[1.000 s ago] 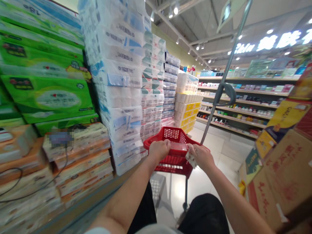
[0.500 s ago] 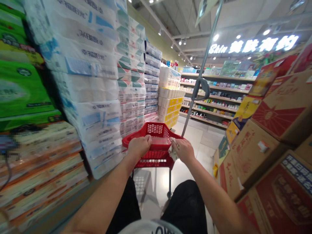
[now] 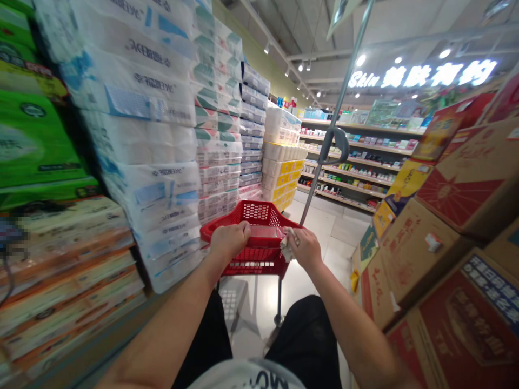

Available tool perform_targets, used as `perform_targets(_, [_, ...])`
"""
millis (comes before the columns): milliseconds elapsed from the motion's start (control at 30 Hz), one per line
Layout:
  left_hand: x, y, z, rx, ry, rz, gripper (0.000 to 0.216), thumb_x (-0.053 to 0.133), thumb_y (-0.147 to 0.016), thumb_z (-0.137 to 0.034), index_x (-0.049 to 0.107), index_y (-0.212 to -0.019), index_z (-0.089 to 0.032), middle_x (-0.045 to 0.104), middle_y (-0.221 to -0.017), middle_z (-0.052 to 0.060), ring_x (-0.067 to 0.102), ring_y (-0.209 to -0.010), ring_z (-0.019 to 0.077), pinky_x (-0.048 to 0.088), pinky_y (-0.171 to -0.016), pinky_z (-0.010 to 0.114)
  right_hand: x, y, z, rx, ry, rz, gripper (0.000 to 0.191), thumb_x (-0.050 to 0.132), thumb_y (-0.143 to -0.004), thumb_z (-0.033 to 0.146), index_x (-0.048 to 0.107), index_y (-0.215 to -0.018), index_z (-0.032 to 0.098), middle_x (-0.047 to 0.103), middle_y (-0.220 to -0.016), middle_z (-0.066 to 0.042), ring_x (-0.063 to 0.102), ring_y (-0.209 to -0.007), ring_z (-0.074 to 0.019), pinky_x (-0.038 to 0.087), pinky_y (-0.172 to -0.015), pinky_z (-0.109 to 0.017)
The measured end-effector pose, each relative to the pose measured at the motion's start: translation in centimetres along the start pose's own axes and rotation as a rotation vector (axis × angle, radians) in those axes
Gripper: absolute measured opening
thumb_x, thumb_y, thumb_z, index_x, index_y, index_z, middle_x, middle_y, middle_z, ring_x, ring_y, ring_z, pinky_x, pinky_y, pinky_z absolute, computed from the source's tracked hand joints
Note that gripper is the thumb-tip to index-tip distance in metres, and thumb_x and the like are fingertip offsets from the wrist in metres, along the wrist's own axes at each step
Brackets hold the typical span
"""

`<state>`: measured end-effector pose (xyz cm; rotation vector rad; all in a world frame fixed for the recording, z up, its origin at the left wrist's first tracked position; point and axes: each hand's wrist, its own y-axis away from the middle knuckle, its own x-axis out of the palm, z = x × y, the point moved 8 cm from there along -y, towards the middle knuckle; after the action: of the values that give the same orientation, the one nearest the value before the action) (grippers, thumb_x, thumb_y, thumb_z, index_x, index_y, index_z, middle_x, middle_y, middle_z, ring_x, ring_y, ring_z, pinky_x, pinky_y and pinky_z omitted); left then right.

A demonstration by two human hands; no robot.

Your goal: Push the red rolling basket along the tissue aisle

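The red cart (image 3: 255,253) stands ahead on the floor (image 3: 344,229), its handle (image 3: 263,232) in the closed grip of left hand (image 3: 227,241) and right hand (image 3: 307,249) — the right also clutching a crumpled white wad (image 3: 287,246) — between paper packs (image 3: 141,138) and cardboard boxes (image 3: 417,251).

"Skin 美肤有约" is spelled out in glowing white on the sign (image 3: 424,74) at the back. "幸福阳光" is printed several times on the stacked white paper packs (image 3: 154,140), upright on some and upside down on others. Chinese characters are carried by the red carton (image 3: 466,324) and the brown carton (image 3: 421,254), but cannot be read with certainty. Black letters on the shirt (image 3: 227,378) are only partly seen.
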<state>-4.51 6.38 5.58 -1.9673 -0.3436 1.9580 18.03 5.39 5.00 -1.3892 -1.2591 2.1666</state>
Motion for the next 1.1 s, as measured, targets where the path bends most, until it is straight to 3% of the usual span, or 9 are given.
perform_targets(100, [0.0,0.0,-0.1,0.003,0.008,-0.005,0.048,0.019,-0.096,-0.04,0.059,-0.116,-0.024,0.073,-0.097,0.008,0.069,-0.087,0.0238,0.045,-0.076,0.035,0.5,-1.2,-0.8,0.109,0.026,0.06,0.03,0.045,-0.095,0.035,0.067,-0.081,0.019,0.066,-0.072,-0.004,0.059,-0.073,-0.0172,0.043,-0.076,-0.029])
perform_targets(300, [-0.2,0.3,-0.1,0.016,0.013,-0.016,0.048,0.019,-0.096,-0.041,0.061,-0.112,-0.024,0.073,-0.094,0.008,0.069,-0.084,0.0253,0.046,-0.075,0.037,-0.1,3.0,0.2,-0.067,-0.057,-0.257,0.029,0.043,-0.095,0.027,0.063,-0.114,0.019,0.065,-0.115,-0.009,0.052,-0.116,-0.0237,0.036,-0.102,-0.043])
perform_targets(433, [-0.3,0.2,0.3,0.001,0.014,-0.016,0.047,0.021,-0.096,-0.041,0.062,-0.112,-0.025,0.073,-0.095,0.007,0.069,-0.086,0.0239,0.046,-0.077,0.036,0.2,1.6,-1.1,-0.084,-0.063,-0.053,0.028,0.047,-0.093,0.032,0.065,-0.11,0.02,0.068,-0.106,-0.009,0.058,-0.104,-0.0225,0.04,-0.096,-0.039])
perform_targets(533, [-0.1,0.1,0.1,-0.006,0.009,-0.016,0.048,0.02,-0.096,-0.041,0.062,-0.11,-0.024,0.074,-0.094,0.008,0.069,-0.086,0.0244,0.046,-0.077,0.037,0.8,-1.0,-4.3,0.124,-0.124,0.14,0.031,0.045,-0.094,0.04,0.069,-0.099,0.021,0.07,-0.086,-0.006,0.062,-0.084,-0.0198,0.044,-0.083,-0.033])
perform_targets(600, [-0.1,0.0,-0.2,-0.003,0.001,-0.023,0.049,0.019,-0.096,-0.041,0.062,-0.112,-0.023,0.073,-0.094,0.01,0.069,-0.085,0.0252,0.046,-0.077,0.038,1.3,-1.6,-6.1,0.265,-0.228,0.153,0.034,0.044,-0.093,0.045,0.069,-0.098,0.022,0.07,-0.087,-0.005,0.062,-0.085,-0.0197,0.045,-0.079,-0.03])
perform_targets(767, [-0.1,0.1,-0.4,0.01,-0.012,-0.031,0.052,0.017,-0.097,-0.042,0.062,-0.112,-0.022,0.074,-0.091,0.01,0.069,-0.084,0.027,0.047,-0.074,0.038,1.2,1.8,-7.3,0.4,-0.418,-0.168,0.039,0.043,-0.092,0.048,0.063,-0.111,0.021,0.067,-0.111,-0.007,0.06,-0.104,-0.0207,0.046,-0.089,-0.034])
perform_targets(867, [0.0,0.1,0.1,-0.003,-0.013,-0.036,0.051,0.017,-0.096,-0.043,0.062,-0.113,-0.025,0.074,-0.092,0.008,0.069,-0.084,0.0265,0.047,-0.073,0.037,0.8,2.9,-6.5,0.348,-0.429,-0.225,0.037,0.042,-0.093,0.046,0.062,-0.111,0.02,0.064,-0.116,-0.009,0.058,-0.108,-0.0207,0.044,-0.094,-0.036])
perform_targets(967, [0.1,0.1,0.3,-0.005,-0.022,-0.039,0.051,0.017,-0.096,-0.044,0.062,-0.113,-0.027,0.074,-0.095,0.007,0.07,-0.083,0.0267,0.047,-0.072,0.038,0.5,1.4,-7.1,0.404,-0.335,-0.139,0.032,0.045,-0.09,0.043,0.065,-0.103,0.021,0.067,-0.106,-0.008,0.06,-0.102,-0.021,0.045,-0.09,-0.034])
perform_targets(1100, [0.3,0.0,0.1,-0.004,-0.032,-0.032,0.051,0.017,-0.096,-0.043,0.061,-0.116,-0.027,0.074,-0.096,0.007,0.069,-0.084,0.0256,0.046,-0.073,0.037,2.1,-0.6,-10.8,0.752,-0.291,0.103,0.023,0.051,-0.083,0.036,0.065,-0.089,0.019,0.068,-0.083,-0.006,0.063,-0.074,-0.0184,0.048,-0.065,-0.028])
